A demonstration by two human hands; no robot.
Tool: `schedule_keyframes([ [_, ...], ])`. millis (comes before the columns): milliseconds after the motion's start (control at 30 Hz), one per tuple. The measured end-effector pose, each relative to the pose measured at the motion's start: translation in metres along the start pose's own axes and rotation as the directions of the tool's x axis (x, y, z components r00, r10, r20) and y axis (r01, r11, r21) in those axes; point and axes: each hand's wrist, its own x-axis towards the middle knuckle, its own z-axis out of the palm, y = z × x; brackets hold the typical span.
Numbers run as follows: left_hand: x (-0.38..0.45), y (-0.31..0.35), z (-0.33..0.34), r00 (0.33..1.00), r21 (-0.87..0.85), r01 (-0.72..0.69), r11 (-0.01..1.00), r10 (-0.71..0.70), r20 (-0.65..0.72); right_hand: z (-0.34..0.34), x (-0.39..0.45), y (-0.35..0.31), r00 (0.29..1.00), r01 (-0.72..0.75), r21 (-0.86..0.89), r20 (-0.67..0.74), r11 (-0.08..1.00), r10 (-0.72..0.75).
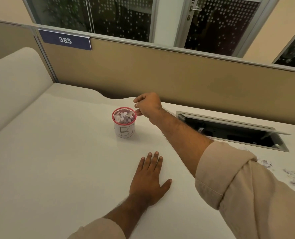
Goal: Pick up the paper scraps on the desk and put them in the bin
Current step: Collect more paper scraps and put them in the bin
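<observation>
A small mesh bin with a red rim and a white paper label stands on the white desk. It holds several crumpled paper scraps. My right hand hovers just right of and above the bin's rim, fingers loosely curled and spread, with nothing visible between them. My left hand rests flat on the desk nearer to me, fingers straight. More torn paper scraps lie on the desk at the far right, with another small heap of scraps beyond my right sleeve.
A tan partition wall runs along the back of the desk with a blue sign reading 385. An open cable hatch is sunk in the desk to the right of the bin. A second partition closes the left side.
</observation>
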Motion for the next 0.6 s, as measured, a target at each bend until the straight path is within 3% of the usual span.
schedule_keyframes([
  [100, 0.002, -0.004, -0.005, 1.0, -0.02, 0.0, 1.0, 0.0, -0.005, -0.012, -0.01, 0.005, 1.0, 0.019, 0.012, -0.001, 1.0, -0.019],
  [233, 0.004, -0.041, -0.026, 0.992, 0.0, 0.047, 0.999, -0.047, -0.118, -0.017, -0.02, 0.012, 0.997, 0.075, -0.034, 0.003, 0.997, -0.075],
  [400, -0.004, -0.109, -0.047, 0.99, 0.097, 0.093, 0.991, -0.082, -0.112, 0.002, -0.022, 0.012, 0.98, 0.198, -0.25, 0.077, 0.948, -0.184],
  [600, -0.007, -0.115, -0.041, 0.988, 0.022, 0.108, 0.994, -0.105, -0.112, 0.035, -0.003, 0.002, 0.969, 0.239, -0.465, 0.167, 0.853, -0.181],
])
